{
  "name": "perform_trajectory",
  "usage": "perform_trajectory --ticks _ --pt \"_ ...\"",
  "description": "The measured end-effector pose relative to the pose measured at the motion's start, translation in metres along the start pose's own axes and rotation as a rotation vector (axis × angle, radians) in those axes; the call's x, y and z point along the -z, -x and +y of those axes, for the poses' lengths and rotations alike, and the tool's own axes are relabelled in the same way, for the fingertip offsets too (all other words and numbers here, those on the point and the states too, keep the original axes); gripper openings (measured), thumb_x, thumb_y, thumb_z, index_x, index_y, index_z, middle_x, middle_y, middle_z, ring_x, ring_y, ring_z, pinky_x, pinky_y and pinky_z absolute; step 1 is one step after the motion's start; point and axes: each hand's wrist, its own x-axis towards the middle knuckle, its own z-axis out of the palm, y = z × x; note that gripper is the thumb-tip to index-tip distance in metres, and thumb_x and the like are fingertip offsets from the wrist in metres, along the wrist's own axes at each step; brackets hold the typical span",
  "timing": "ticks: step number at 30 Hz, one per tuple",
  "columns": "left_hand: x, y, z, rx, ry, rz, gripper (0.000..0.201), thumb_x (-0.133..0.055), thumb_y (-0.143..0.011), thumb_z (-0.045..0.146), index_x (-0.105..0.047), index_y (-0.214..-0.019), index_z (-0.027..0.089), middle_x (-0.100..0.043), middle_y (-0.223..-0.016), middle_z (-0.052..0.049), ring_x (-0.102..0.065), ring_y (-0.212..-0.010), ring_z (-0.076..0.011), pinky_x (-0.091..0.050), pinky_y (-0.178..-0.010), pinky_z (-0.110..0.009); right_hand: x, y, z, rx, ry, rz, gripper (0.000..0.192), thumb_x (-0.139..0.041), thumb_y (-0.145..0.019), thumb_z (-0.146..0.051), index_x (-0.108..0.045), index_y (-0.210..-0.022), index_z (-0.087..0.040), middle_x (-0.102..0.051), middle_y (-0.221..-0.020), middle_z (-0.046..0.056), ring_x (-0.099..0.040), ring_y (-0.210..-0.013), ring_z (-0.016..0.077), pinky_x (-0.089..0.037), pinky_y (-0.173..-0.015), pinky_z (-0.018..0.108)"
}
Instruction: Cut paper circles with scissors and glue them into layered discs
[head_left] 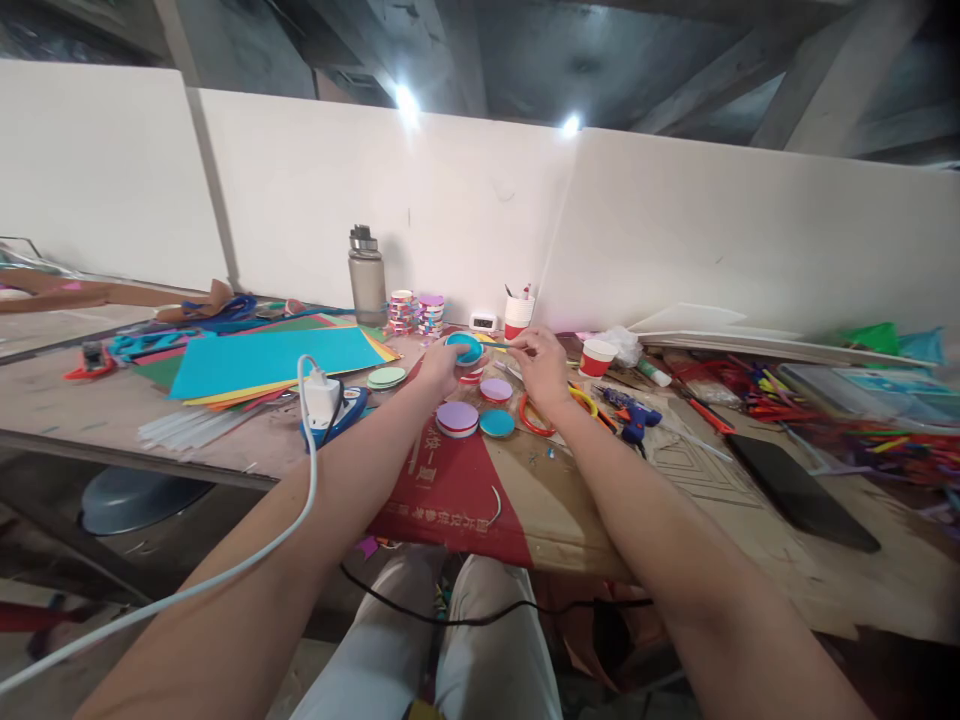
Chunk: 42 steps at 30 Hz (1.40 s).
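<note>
Hands meet over the middle of the tabletop [225, 440], well out from the body at the end of two outstretched bare forearms. The left hand [439, 368] is curled around a blue disc [464, 347], gripping it from the left and below so that its round turquoise face stands tilted up above the fingers. The right hand [538, 365] sits just to the right of that disc, its fingertips pinched together on a thin yellow strip [498, 346] that runs across from the pinch to the disc's right edge; whether the strip is stuck to the rim cannot be told. Directly beneath the hands lie more discs on the cardboard: a purple disc [457, 418] with a red and white edge, a smaller pink disc [496, 389] and a teal disc [497, 423], all close together and just nearer the body than the held one. Orange-handled scissors [534, 420] lie under the right wrist, and a blue glue gun [632, 417] rests just right of them. To the left a white charger [321, 397] with its cable sits on a blue object, beside sheets of coloured paper [270, 360]. At the back stand a grey bottle [367, 275], stacks of finished discs [416, 313] and a red and white cup [517, 316].
</note>
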Motion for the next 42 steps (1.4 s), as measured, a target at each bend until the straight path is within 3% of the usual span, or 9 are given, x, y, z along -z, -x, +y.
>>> perform_trajectory --ticks 4,10,15,18,22,26,32,42 --pt "0.005 0.0 0.0 -0.121 -0.109 -0.021 0.024 -0.073 -0.065 0.006 -0.059 -0.082 0.015 -0.062 -0.07 0.001 -0.06 -0.063 -0.0117 -0.058 -0.068 -0.036 -0.001 0.004 0.0 0.205 0.088 -0.095 0.016 -0.055 -0.083 -0.013 -0.068 -0.078 -0.022 -0.07 -0.098 0.007 -0.061 -0.098 0.0216 -0.047 -0.094 0.039" --pt "0.014 -0.007 0.001 -0.234 -0.19 -0.021 0.035 -0.082 -0.057 0.023 -0.061 -0.083 0.015 -0.063 -0.074 0.0 -0.06 -0.067 -0.0121 -0.055 -0.066 -0.03 0.001 0.006 -0.003 0.246 0.132 -0.242 0.023 -0.044 -0.092 -0.019 -0.066 -0.092 -0.024 -0.07 -0.105 0.009 -0.06 -0.109 0.0219 -0.044 -0.1 0.039" --pt "0.015 -0.009 0.002 -0.203 -0.205 0.015 0.031 -0.077 -0.068 0.035 -0.061 -0.088 0.018 -0.063 -0.076 0.0 -0.059 -0.068 -0.0124 -0.053 -0.062 -0.026 0.002 0.007 0.0 0.096 0.169 -0.247 0.02 -0.046 -0.089 -0.018 -0.063 -0.097 -0.024 -0.07 -0.103 0.009 -0.061 -0.102 0.0245 -0.044 -0.096 0.041" --pt "0.015 -0.008 0.004 -0.141 -0.191 0.044 0.019 -0.069 -0.075 0.028 -0.06 -0.089 0.018 -0.062 -0.075 0.0 -0.059 -0.067 -0.0126 -0.053 -0.058 -0.026 -0.002 0.009 0.005 -0.079 0.165 -0.188 0.022 -0.048 -0.087 -0.019 -0.059 -0.106 -0.022 -0.069 -0.099 0.009 -0.062 -0.093 0.024 -0.045 -0.088 0.039" --pt "0.018 -0.008 0.004 -0.084 -0.214 -0.005 0.016 -0.067 -0.07 0.016 -0.06 -0.085 0.017 -0.062 -0.07 0.0 -0.057 -0.06 -0.012 -0.051 -0.054 -0.024 -0.007 0.01 0.01 -0.262 0.14 -0.205 0.017 -0.049 -0.083 -0.018 -0.059 -0.097 -0.019 -0.068 -0.099 0.009 -0.061 -0.09 0.022 -0.045 -0.084 0.036" --pt "0.02 -0.008 0.004 -0.099 -0.181 -0.147 0.021 -0.077 -0.062 0.016 -0.063 -0.079 0.014 -0.065 -0.069 -0.001 -0.056 -0.058 -0.0105 -0.048 -0.055 -0.022 -0.01 0.011 0.014 -0.309 0.109 -0.247 0.015 -0.05 -0.082 -0.018 -0.06 -0.094 -0.018 -0.067 -0.093 0.005 -0.06 -0.086 0.0193 -0.045 -0.083 0.035" --pt "0.021 -0.012 0.002 -0.113 -0.215 -0.196 0.029 -0.086 -0.056 0.024 -0.065 -0.073 0.014 -0.068 -0.066 -0.002 -0.057 -0.057 -0.0116 -0.049 -0.058 -0.024 -0.01 0.011 0.017 -0.346 0.094 -0.256 0.013 -0.054 -0.08 -0.018 -0.063 -0.09 -0.019 -0.066 -0.086 0.004 -0.059 -0.082 0.0191 -0.045 -0.083 0.036" --pt "0.019 -0.017 0.002 -0.127 -0.196 0.032 0.014 -0.072 -0.072 0.024 -0.063 -0.078 0.015 -0.064 -0.067 -0.001 -0.057 -0.058 -0.0122 -0.05 -0.056 -0.026 -0.013 0.013 0.027 -0.447 0.034 -0.297 0.011 -0.06 -0.077 -0.017 -0.065 -0.087 -0.019 -0.064 -0.069 -0.002 -0.058 -0.065 0.0145 -0.048 -0.068 0.03"
